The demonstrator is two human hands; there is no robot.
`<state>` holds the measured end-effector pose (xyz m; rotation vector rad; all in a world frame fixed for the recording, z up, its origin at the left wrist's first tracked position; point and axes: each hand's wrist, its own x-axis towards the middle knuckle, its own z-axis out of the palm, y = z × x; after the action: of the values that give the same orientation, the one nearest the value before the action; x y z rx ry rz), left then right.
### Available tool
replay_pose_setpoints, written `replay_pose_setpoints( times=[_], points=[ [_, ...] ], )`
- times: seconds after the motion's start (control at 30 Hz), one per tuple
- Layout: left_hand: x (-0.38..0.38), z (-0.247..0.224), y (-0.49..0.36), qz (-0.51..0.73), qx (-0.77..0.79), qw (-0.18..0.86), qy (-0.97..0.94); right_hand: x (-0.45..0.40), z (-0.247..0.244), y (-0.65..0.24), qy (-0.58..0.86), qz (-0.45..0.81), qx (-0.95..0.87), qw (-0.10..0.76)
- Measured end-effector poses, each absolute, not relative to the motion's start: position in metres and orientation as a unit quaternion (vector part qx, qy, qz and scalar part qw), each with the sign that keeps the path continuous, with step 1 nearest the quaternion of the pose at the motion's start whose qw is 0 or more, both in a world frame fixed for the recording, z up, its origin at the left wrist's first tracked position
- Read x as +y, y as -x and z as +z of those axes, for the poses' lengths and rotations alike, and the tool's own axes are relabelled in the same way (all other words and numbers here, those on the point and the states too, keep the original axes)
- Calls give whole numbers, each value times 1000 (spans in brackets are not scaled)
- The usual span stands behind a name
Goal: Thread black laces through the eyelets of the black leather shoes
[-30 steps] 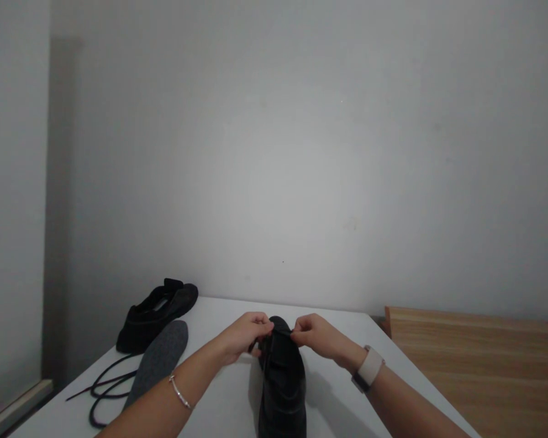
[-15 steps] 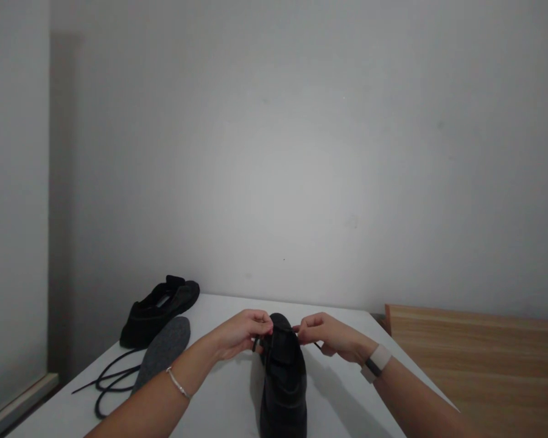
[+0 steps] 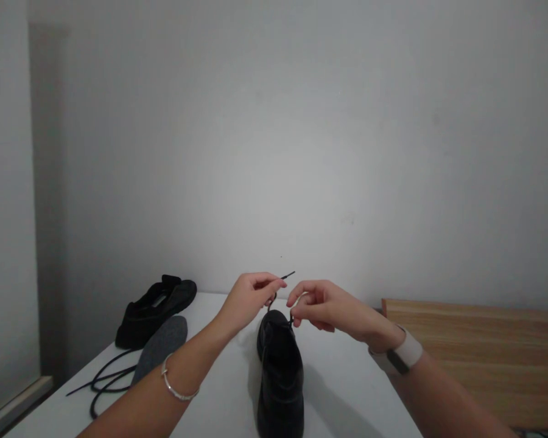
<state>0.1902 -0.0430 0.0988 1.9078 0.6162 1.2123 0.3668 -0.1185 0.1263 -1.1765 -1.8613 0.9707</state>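
Note:
A black shoe (image 3: 281, 383) stands on the white table (image 3: 228, 401), heel toward me and toe away. Above its toe, my left hand (image 3: 258, 295) pinches a dark shoelace (image 3: 288, 275), whose tip points up to the right past the fingertips. My right hand (image 3: 313, 307) is just right of the shoe's front, thumb and fingers closed near a short bit of lace that rises from the shoe. The lace's path through the eyelets is too dark to make out.
A second black shoe (image 3: 153, 310) lies at the table's back left. Beside it are a grey insole (image 3: 164, 342) and a loose black lace (image 3: 107, 380). A wooden board (image 3: 475, 359) is at the right, and a wall rises behind the table.
Both hands have risen. My left hand now holds the lace tip up above the toe, clear of the shoe. My right hand has shifted up beside the shoe's front, and its index finger has lifted.

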Motion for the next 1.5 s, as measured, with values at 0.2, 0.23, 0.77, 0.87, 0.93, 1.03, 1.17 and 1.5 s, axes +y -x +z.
replay_pose_setpoints(
  times=[0.2,0.23,0.77,0.87,0.93,1.03,1.17,1.5],
  points=[
    [-63,102,-210,454,150,570,-668,-128,128,-353,357,469,-650,480],
    [-63,101,-211,449,152,583,-660,-127,124,-353,349,467,-642,497],
    [-55,104,-205,415,149,520,-732,-102,102,-355,283,421,-518,689],
    [-38,99,-190,457,158,540,-689,-97,98,-372,238,448,-459,729],
    [-22,90,-177,499,169,546,-652,-92,90,-389,225,463,-429,742],
    [3,67,-155,534,195,549,-612,-84,67,-420,257,449,-403,755],
    [27,31,-130,548,250,508,-616,-74,26,-456,353,382,-396,756],
    [20,11,-133,453,319,375,-743,-75,-7,-434,506,260,-635,523]
  ],
)
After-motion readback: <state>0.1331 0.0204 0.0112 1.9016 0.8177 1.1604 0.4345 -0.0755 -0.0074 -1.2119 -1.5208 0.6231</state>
